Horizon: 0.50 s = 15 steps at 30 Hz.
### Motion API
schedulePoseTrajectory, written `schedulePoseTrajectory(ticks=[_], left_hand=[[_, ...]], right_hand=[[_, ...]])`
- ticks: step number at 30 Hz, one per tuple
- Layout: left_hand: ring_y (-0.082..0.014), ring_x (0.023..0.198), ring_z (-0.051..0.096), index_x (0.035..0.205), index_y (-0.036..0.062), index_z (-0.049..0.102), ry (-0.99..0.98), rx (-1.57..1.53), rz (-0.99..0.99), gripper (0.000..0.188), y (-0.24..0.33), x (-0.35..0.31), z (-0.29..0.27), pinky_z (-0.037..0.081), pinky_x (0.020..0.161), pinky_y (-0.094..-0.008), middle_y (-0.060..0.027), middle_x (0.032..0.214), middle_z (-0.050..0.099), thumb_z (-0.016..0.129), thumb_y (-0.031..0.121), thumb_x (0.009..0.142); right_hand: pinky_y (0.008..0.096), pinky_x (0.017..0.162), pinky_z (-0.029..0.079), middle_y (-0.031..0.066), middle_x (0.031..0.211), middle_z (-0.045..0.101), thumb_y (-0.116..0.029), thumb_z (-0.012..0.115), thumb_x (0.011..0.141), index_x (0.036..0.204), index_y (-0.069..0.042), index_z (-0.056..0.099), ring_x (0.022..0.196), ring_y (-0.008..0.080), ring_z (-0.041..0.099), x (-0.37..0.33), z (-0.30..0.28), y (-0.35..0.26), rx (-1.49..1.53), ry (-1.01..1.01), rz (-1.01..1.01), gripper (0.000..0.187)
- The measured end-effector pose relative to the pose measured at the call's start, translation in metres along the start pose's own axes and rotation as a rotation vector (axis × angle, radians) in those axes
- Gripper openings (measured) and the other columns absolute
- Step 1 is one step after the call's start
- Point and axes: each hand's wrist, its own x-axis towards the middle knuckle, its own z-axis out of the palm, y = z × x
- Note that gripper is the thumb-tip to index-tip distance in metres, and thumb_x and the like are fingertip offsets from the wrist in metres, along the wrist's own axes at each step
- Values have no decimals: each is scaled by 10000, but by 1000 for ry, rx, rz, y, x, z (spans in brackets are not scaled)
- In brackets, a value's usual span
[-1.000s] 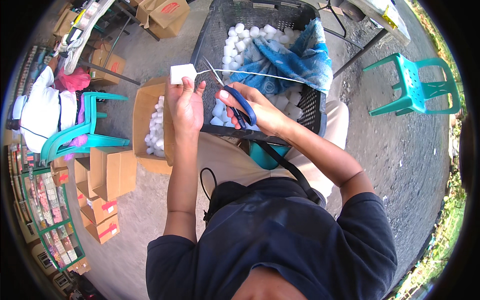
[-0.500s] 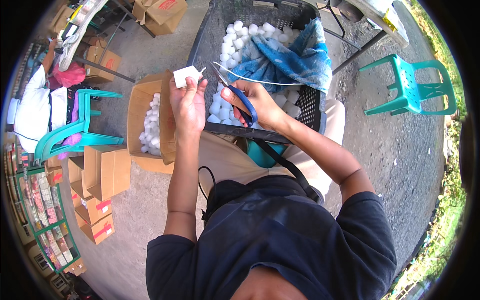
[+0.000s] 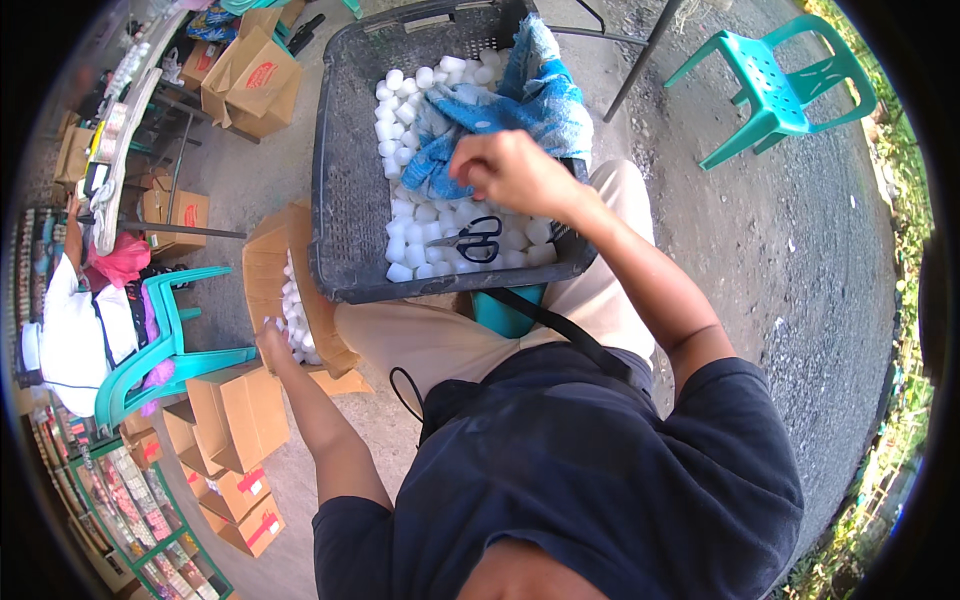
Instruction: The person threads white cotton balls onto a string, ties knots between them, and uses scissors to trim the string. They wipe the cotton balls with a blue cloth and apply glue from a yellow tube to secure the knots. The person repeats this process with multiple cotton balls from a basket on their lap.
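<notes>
Seen from above, a seated person's left hand (image 3: 272, 335) reaches down into an open cardboard box (image 3: 262, 275) part-filled with small white cylinders (image 3: 296, 318), fingers curled at the pile, though whether they pinch one cannot be told. The right hand (image 3: 512, 168) hovers loosely closed over a dark plastic basket (image 3: 345, 180) on the lap, near a blue cloth (image 3: 520, 100), and seems to hold nothing. Black-handled scissors (image 3: 474, 238) lie set down on the many white cylinders (image 3: 420, 215) left in the basket, so much of the work looks undone.
</notes>
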Motion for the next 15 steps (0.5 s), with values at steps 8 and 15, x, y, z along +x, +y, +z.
schedulePoseTrajectory(ticks=[8,15], left_hand=[[-133,916,616,1166,67,598,-371,-22,605,299,183,-139,119,469,757,-275,-76,1087,645,644,193,898],[-119,727,643,1191,2,563,-1448,578,893,307,205,-398,254,495,664,-255,-123,1118,648,520,213,973]], right_hand=[[325,489,507,61,620,620,-6,596,778,1234,-73,516,535,161,613,-90,-76,114,59,154,751,467],[376,687,546,192,767,684,-88,545,747,1006,-14,650,713,286,694,-21,-135,126,-114,426,430,289]])
